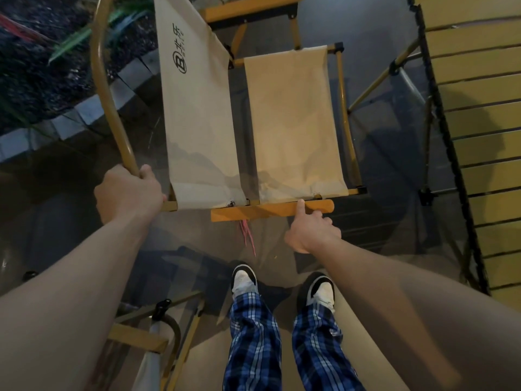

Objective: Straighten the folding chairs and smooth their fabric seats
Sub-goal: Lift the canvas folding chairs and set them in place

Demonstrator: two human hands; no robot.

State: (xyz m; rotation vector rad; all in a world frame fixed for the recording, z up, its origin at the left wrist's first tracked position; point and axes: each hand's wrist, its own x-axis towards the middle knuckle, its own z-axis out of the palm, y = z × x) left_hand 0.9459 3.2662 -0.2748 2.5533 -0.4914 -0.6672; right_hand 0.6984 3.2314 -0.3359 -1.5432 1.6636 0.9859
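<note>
Firmly, left hand [128, 193] grip wraps the chair frame tube [108, 103]; right hand [311, 232] grip pinches the wooden armrest [267, 211].

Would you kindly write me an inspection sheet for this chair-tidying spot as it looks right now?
Surface: dark glossy floor, reflective.
Job's things: folding chair seen from above; beige backrest fabric with printed logo; seat fabric fairly flat, faint creases.
Clutter: pink strands under the wooden armrest.
Grippers: left hand gripping the curved frame tube; right hand holding the armrest.
Cables: nothing seen.
Surroundings: slatted yellow table at right; second chair at lower left; plants at upper left.
</note>
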